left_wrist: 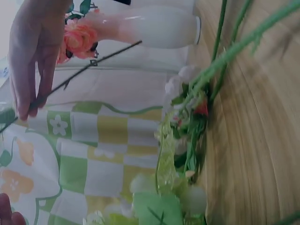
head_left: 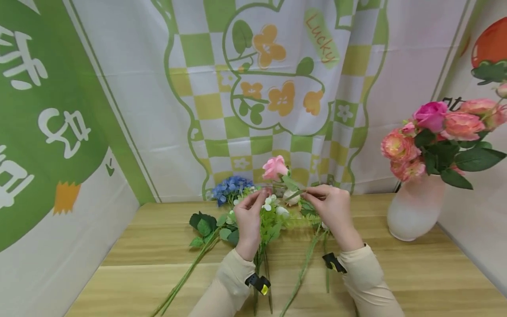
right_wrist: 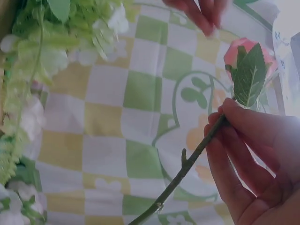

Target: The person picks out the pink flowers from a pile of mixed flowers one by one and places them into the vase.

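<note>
A pink rose [head_left: 275, 167] on a green stem is held up above the table. My right hand [head_left: 332, 210] pinches its stem between thumb and fingers, just below the leaf [right_wrist: 251, 75]. The right wrist view shows the bare lower stem [right_wrist: 180, 173] slanting down from the fingertips. My left hand [head_left: 249, 220] is raised to the left of the rose, its fingers loosely bent; in the right wrist view nothing shows in those fingers [right_wrist: 201, 16]. Below the hands lie white flowers with light green foliage [head_left: 271, 222] and a blue hydrangea [head_left: 231, 189].
A white vase [head_left: 413, 211] with pink and coral flowers [head_left: 461, 125] stands at the right. Dark green leaves [head_left: 203, 226] on long stems lie at the left of the wooden table [head_left: 130, 255]. A patterned cloth [head_left: 210, 101] hangs behind.
</note>
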`<state>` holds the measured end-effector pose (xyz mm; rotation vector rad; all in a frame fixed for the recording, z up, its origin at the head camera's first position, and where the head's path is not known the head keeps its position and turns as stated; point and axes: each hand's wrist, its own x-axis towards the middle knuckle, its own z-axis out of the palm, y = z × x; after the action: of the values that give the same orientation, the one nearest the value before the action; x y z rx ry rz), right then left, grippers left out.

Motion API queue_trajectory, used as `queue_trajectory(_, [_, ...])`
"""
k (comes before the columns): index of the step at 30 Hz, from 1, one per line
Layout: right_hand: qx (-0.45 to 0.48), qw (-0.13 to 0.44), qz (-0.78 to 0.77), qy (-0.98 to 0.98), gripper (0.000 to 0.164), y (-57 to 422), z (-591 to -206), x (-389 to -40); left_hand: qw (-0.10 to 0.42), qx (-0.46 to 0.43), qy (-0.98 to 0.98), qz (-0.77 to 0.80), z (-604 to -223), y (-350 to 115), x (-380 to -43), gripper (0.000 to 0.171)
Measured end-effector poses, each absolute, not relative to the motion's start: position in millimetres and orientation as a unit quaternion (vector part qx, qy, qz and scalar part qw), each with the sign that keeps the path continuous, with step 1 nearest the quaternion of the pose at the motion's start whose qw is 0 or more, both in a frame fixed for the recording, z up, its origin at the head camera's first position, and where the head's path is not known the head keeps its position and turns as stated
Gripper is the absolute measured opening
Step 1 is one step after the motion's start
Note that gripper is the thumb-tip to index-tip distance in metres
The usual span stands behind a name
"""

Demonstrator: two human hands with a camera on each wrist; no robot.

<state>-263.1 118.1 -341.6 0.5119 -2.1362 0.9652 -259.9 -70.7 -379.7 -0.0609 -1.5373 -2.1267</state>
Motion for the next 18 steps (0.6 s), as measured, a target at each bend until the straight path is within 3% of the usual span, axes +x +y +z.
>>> queue_trajectory(6, [0.166, 0.367, 0.397, -0.825, 0.012, 132, -335, -265, 0.265, -0.018, -0.578, -0.772, -383, -88, -262, 0.032])
queue_trajectory(18, [0.161, 0.430, 0.334, -0.823, 0.011, 161, -316, -267, 0.287, -0.011, -0.613, -0.736, -394, -116, -263, 0.036])
